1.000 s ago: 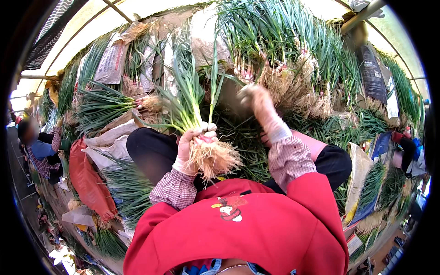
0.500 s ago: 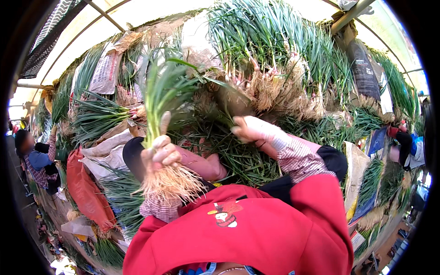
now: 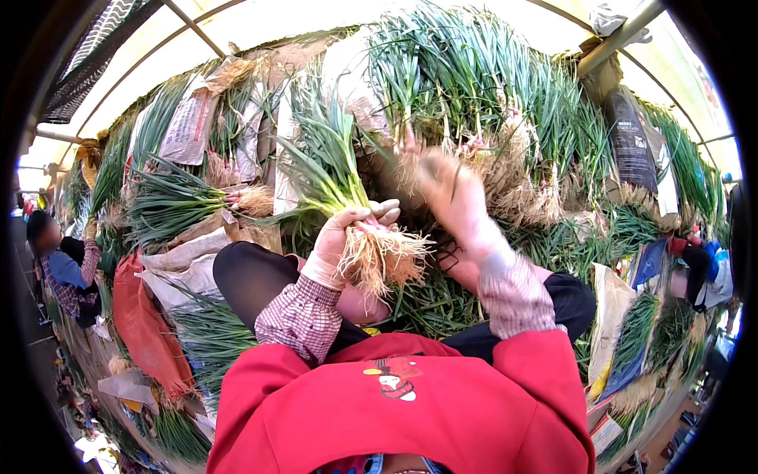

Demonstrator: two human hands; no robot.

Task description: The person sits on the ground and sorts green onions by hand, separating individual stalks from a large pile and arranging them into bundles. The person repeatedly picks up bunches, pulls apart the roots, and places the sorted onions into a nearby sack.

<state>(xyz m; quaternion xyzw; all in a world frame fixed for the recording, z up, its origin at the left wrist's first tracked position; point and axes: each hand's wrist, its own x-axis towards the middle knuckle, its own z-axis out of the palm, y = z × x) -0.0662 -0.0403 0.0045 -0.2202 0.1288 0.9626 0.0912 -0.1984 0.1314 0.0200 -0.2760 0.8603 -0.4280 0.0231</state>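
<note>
Beneath pale canopy (image 3: pixel 316 17): leafy bunch (image 3: pixel 344 174), clasped just above roots (image 3: pixel 387 257) in left hand (image 3: pixel 333 243), left of blurred right hand (image 3: pixel 458 204) with grip indiscernible. Probably light, flexible-leaved; best held by lower stems (image 3: pixel 355 196).

orange sack (image 3: pixel 146 316) left | black bag (image 3: pixel 631 150) right | dark netting (image 3: pixel 83 79) upper left

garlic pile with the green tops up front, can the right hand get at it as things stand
Probably yes: the right hand appears close to the roots of the garlic pile, with nothing visible between them, though blur hides whether it already holds something.
</note>
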